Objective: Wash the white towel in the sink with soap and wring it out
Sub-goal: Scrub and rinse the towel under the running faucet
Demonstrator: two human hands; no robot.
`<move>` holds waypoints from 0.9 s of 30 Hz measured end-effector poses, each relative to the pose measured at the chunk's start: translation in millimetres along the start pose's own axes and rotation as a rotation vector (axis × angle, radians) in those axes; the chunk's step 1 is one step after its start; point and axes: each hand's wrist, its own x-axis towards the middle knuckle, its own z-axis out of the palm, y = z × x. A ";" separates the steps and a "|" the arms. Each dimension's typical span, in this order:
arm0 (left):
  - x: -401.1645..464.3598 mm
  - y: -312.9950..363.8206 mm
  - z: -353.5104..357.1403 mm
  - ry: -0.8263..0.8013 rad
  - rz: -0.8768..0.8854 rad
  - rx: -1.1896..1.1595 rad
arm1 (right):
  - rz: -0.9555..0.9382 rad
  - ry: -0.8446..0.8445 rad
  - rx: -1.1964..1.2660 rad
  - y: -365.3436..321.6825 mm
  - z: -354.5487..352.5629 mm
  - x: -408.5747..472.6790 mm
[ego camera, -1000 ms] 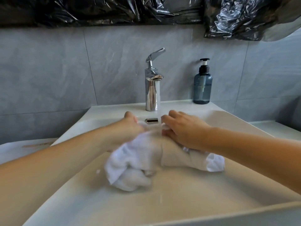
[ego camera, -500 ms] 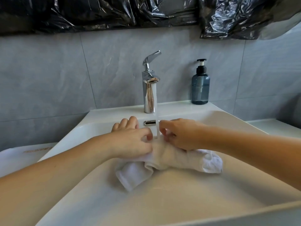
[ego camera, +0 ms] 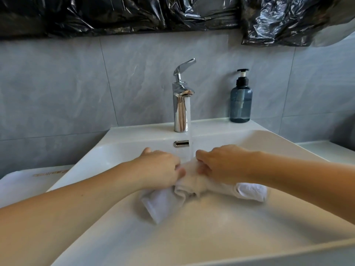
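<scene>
The white towel [ego camera: 192,186] is bunched in the white sink [ego camera: 211,237], its wet middle under the stream from the chrome faucet [ego camera: 181,104]. My left hand [ego camera: 159,167] grips the towel's left part, fingers curled over it. My right hand [ego camera: 221,163] grips the right part, just right of the running water. One dry-looking end sticks out toward me at the left, another at the right under my right forearm. A blue-grey soap pump bottle [ego camera: 241,100] stands on the sink's back ledge, right of the faucet.
Grey wall tiles rise behind the sink, with black plastic sheeting [ego camera: 172,12] taped above. A chrome overflow slot [ego camera: 181,144] sits below the faucet. A white surface with a gold mark [ego camera: 28,179] lies left of the sink, and a white ledge [ego camera: 330,150] at right.
Both hands have shifted their hold and drawn the towel tighter under the water. The big loose bundle at the left has become a smaller twisted shape, with more of the middle wet.
</scene>
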 end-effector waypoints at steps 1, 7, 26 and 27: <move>0.2 2.8 -0.7 0.108 0.050 0.026 | 0.020 0.010 0.006 0.8 -1.4 1.4; 4.7 -2.9 9.9 0.218 0.068 -0.111 | 0.008 -0.176 -0.068 -4.8 -9.8 -9.7; 6.8 13.0 23.3 0.188 -0.028 -0.318 | -0.098 -0.104 0.156 -7.5 -3.5 -20.7; 8.0 12.7 23.0 0.200 -0.039 -0.334 | -0.084 -0.095 0.169 -7.5 -3.2 -19.9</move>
